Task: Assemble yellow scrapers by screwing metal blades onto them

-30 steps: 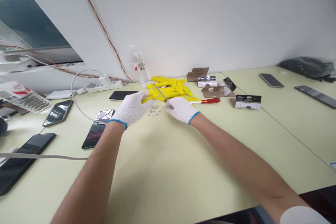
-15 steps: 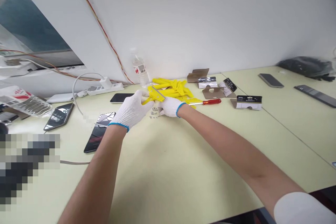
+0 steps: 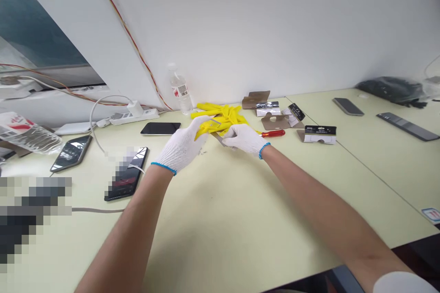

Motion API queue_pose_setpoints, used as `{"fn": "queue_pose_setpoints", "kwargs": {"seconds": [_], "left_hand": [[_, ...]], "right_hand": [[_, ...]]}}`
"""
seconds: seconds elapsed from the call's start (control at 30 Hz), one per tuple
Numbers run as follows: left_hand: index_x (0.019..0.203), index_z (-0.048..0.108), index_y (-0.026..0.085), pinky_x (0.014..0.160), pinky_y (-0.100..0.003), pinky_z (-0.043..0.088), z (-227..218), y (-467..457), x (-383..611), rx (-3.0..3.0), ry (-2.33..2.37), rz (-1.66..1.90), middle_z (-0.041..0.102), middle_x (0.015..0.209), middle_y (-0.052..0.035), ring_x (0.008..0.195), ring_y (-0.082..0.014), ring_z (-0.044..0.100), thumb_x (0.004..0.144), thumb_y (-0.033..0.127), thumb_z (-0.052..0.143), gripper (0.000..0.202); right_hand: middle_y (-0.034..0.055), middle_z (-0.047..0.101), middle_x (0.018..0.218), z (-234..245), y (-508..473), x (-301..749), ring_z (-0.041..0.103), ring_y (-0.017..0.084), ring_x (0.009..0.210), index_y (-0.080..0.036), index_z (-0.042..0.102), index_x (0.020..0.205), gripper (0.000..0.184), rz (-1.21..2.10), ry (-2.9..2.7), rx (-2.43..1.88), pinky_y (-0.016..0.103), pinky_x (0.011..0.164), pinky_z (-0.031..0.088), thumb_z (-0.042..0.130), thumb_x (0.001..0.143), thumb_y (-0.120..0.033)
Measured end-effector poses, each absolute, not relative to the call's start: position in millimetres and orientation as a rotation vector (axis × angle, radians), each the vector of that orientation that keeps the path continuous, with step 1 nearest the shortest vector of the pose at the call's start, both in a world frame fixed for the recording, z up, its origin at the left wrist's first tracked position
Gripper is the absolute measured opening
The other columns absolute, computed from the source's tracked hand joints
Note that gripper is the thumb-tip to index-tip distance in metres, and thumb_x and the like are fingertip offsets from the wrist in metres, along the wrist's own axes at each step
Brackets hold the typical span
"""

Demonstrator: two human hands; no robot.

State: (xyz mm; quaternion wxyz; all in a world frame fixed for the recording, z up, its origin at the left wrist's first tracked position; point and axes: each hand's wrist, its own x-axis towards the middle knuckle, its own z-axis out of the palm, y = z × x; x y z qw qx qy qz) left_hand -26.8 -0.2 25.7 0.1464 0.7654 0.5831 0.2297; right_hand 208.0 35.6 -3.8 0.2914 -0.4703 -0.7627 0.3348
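Two white knit gloves were worn: the left hand (image 3: 182,144) had its fingers closed on one yellow plastic piece (image 3: 206,130), the right hand (image 3: 244,139) on one grey metal strip (image 3: 220,138); one red-handled screwdriver (image 3: 274,133) lay nearby.

Gloved left hand (image 3: 180,143) grips a yellow plastic piece (image 3: 209,129), gloved right hand (image 3: 243,139) touching it too

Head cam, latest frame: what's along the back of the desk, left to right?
White power strip, plastic water bottle, yellow plastic pieces, red-handled screwdriver, cardboard retail card with black label, black smartphone
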Motion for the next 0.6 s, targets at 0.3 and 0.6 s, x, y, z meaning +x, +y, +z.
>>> {"fn": "queue_pose_setpoints", "kwargs": {"seconds": [0.3,0.6], "left_hand": [[0.143,0.062,0.035,0.06,-0.028,0.057,21.1,-4.1,-12.6,1.918,1.537,0.756,0.073,0.133,-0.0052,0.06,-0.0128,0.07,0.1,0.036,0.059,0.043],[0.146,0.051,0.026,0.052,-0.024,0.055,14.1,-3.2,-6.4,1.369,1.087,0.946,0.073,0.13,-0.0144,0.067,-0.0153,0.073,0.099,0.046,0.065,0.053]], "right_hand": [[0.0028,0.081,0.074,-19.4,40.7,223.8,0.082,0.013,0.084,-0.03,0.073,0.061,0.032,0.997,-1.897,-1.165,0.011,0.066,0.052,0.058,0.087,-0.041],[0.0051,0.081,0.072,-9.4,42.4,234.1,0.078,0.01,0.07,-0.027,0.075,0.066,0.031,1.113,-1.856,-1.179,0.014,0.061,0.051,0.063,0.088,-0.045]]}}
